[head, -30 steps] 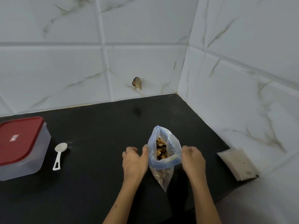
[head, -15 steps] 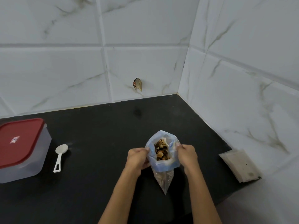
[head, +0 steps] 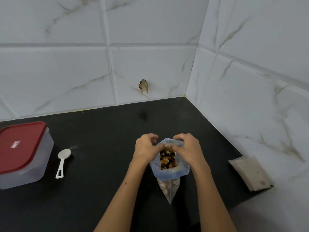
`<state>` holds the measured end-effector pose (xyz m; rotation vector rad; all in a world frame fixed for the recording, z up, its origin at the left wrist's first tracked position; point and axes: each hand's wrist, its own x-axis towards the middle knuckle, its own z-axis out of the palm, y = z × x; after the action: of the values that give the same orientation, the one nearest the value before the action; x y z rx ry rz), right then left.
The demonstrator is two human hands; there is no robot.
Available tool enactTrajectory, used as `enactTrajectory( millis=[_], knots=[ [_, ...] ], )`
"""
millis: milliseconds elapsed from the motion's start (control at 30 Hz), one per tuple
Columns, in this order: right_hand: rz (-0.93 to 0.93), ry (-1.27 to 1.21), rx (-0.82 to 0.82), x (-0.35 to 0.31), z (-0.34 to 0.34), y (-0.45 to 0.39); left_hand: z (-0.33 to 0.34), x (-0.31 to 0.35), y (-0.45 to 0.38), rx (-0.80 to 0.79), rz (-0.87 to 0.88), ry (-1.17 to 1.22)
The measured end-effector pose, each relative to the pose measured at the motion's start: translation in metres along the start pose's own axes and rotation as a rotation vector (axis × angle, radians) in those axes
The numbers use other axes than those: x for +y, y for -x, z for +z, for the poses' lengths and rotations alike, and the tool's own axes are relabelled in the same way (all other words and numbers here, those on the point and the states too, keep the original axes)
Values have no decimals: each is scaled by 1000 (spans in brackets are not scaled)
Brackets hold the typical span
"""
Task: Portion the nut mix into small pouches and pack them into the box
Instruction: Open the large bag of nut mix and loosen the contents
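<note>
A clear plastic bag of nut mix (head: 168, 171) stands upright on the black counter (head: 103, 141), its blue-tinted mouth wide and the nuts showing inside. My left hand (head: 146, 147) pinches the far left part of the bag's rim. My right hand (head: 185, 146) pinches the far right part of the rim, fingers curled over the opening. A translucent box with a red lid (head: 21, 153) sits at the left edge, lid on. A white plastic scoop (head: 62, 162) lies between the box and the bag.
A flat stack of small pale pouches (head: 250, 173) lies at the counter's right edge against the tiled wall. Marble-look tiled walls close the corner behind and to the right. A small object sticks to the back wall (head: 143, 86).
Both hands have moved from the sides of the bag's mouth up to its far rim, closer together. The bag has shifted slightly and stays upright.
</note>
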<state>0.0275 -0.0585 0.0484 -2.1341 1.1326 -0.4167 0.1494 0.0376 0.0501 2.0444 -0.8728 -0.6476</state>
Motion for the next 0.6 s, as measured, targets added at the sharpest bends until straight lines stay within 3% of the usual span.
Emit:
enactTrajectory(
  millis=[100, 267, 433, 600],
  knots=[
    [-6, 51, -5, 0, 0, -10, 3, -3, -11, -76, 3, 46],
    [63, -93, -156, 4, -3, -25, 4, -6, -26, -204, -66, 242],
    [352, -420, -384, 10, -3, -41, 6, -7, -44, -384, -533, 574],
    [562, -490, -384, 17, 12, -51, 27, -16, -57, -308, -647, 517]
  ],
)
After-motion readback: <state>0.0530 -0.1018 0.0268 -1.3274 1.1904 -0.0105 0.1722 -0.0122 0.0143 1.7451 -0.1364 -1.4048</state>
